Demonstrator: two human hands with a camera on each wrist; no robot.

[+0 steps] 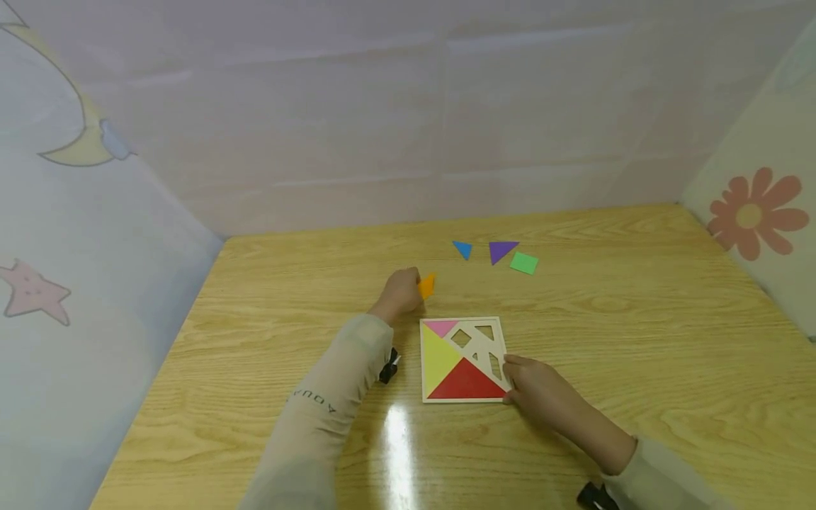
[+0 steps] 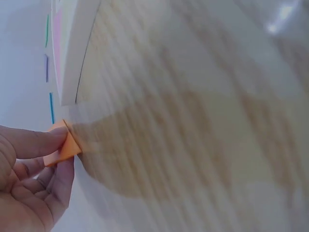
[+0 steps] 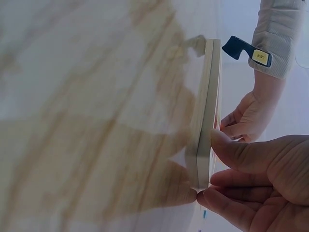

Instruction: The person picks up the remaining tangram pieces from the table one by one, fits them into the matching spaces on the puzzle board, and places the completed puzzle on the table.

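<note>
My left hand [image 1: 400, 292] pinches an orange tangram piece [image 1: 427, 286] between thumb and fingers, just beyond the board's far left corner. In the left wrist view the orange piece [image 2: 72, 144] stands tilted at the tabletop. On the table lies a square wooden tangram board [image 1: 464, 401]. Its recesses hold a pink triangle [image 1: 441, 327], a large yellow triangle [image 1: 437, 361] and a large red triangle [image 1: 467, 382]. Several cut-out openings show in its right half. My right hand [image 1: 542, 393] grips the board's right edge; in the right wrist view the thumb [image 3: 236, 152] presses against it.
Behind the board lie a blue triangle [image 1: 464, 249], a purple triangle [image 1: 502, 251] and a green piece [image 1: 524, 263]. The wooden table [image 1: 637, 319] meets a pale back wall [image 1: 382, 142] and decorated side walls. Black straps [image 1: 387, 368] hang at both sleeves.
</note>
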